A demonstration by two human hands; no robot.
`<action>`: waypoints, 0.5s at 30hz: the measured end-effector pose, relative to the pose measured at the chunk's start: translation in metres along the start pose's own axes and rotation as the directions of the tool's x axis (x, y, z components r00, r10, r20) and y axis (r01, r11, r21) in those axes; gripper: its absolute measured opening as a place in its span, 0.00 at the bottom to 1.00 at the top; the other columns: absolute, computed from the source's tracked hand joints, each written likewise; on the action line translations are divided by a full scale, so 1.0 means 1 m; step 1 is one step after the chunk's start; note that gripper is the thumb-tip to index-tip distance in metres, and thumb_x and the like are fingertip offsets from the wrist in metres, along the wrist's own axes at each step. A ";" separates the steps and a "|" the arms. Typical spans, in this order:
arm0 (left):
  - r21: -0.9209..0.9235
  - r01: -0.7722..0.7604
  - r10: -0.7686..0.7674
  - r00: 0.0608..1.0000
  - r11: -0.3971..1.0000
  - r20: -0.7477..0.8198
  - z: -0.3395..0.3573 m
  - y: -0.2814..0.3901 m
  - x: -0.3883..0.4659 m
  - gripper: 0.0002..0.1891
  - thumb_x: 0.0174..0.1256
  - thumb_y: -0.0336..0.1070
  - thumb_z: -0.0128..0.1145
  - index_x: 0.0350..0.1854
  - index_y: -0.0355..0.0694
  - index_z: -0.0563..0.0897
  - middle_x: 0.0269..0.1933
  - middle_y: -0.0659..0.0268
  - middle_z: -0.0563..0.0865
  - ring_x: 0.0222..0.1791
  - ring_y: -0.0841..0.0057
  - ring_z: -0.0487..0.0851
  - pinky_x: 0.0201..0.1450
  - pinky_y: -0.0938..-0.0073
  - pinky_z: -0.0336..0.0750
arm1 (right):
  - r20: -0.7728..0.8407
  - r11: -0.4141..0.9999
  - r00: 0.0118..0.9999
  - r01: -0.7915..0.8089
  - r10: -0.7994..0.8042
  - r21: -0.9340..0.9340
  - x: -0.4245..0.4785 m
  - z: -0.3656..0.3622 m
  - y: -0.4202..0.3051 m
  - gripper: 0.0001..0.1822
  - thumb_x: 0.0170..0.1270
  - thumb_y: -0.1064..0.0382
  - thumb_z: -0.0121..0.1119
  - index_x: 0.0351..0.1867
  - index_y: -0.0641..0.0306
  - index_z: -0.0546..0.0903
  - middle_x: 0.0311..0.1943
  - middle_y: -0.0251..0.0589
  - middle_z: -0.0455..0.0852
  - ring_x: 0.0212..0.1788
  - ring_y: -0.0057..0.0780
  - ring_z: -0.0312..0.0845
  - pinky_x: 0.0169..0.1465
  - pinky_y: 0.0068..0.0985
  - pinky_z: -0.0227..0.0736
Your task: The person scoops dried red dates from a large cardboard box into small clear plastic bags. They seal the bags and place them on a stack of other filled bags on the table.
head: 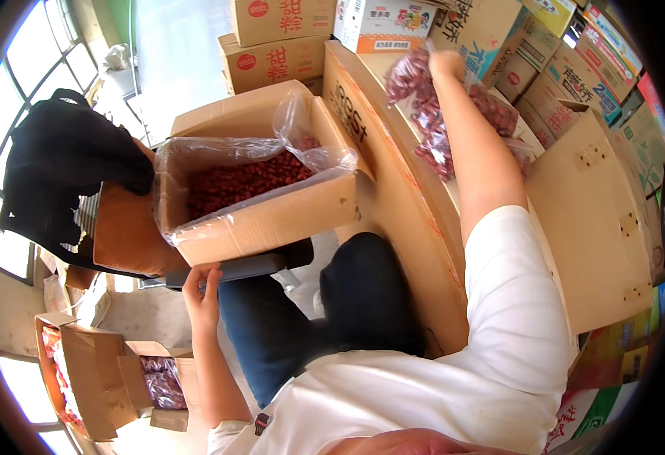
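Note:
My right hand (447, 63) reaches far forward and grips the gathered top of a clear plastic bag of red dates (409, 77). More bagged dates (432, 133) lie beneath and beside it, and another bag (494, 111) sits right of my forearm. My left hand (201, 287) is empty with loosely curled, parted fingers, near a dark chair armrest (250, 267) and below the front edge of an open cardboard box (270, 222). Loose red dates (241, 182) fill the lower part of that box, inside a clear plastic liner (213, 149).
A long printed carton (401, 187) runs along my right. Stacked cartons (278, 60) stand beyond, and more boxes (571, 85) crowd the far right. Black cloth (71, 148) hangs over a chair at left. Lower left, a small open box (165, 381) holds bagged goods beside a larger carton (96, 375).

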State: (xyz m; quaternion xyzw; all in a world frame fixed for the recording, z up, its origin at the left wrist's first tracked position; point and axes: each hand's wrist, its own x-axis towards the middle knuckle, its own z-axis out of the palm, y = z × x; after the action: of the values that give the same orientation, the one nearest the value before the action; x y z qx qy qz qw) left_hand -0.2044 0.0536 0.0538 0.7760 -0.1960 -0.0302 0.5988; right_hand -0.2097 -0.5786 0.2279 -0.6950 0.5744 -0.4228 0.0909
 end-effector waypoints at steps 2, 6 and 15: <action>-0.012 0.013 -0.013 0.999 1.000 -0.049 -0.012 -0.013 -0.003 0.07 0.69 0.31 0.56 0.39 0.34 0.84 0.31 0.68 0.85 0.34 0.83 0.79 0.43 0.79 0.68 | -0.021 0.994 0.996 -0.084 0.083 -0.063 0.013 0.022 0.024 0.23 0.57 0.44 0.68 0.39 0.65 0.89 0.44 0.60 0.86 0.48 0.52 0.85 0.51 0.40 0.80; 0.049 0.051 -0.043 0.989 0.997 -0.142 -0.031 -0.029 -0.012 0.06 0.67 0.31 0.57 0.38 0.37 0.85 0.30 0.72 0.85 0.32 0.86 0.76 0.44 0.77 0.63 | 0.070 0.984 0.982 -0.171 0.173 -0.046 0.010 0.028 0.046 0.20 0.56 0.54 0.68 0.44 0.68 0.87 0.51 0.61 0.84 0.51 0.51 0.84 0.53 0.40 0.80; -0.053 0.071 -0.073 0.996 0.996 -0.043 -0.011 -0.058 0.001 0.06 0.69 0.31 0.55 0.40 0.35 0.84 0.31 0.70 0.85 0.31 0.86 0.75 0.41 0.81 0.65 | 0.486 0.958 0.858 0.257 -0.166 -0.127 0.036 -0.032 0.040 0.32 0.52 0.42 0.66 0.50 0.67 0.84 0.48 0.57 0.86 0.51 0.50 0.83 0.55 0.35 0.77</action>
State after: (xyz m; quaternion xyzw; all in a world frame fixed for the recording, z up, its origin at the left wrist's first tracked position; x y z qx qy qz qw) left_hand -0.1845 0.0757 0.0023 0.7674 -0.1536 -0.0391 0.6213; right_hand -0.2615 -0.6112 0.2408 -0.8410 0.4923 -0.1931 0.1144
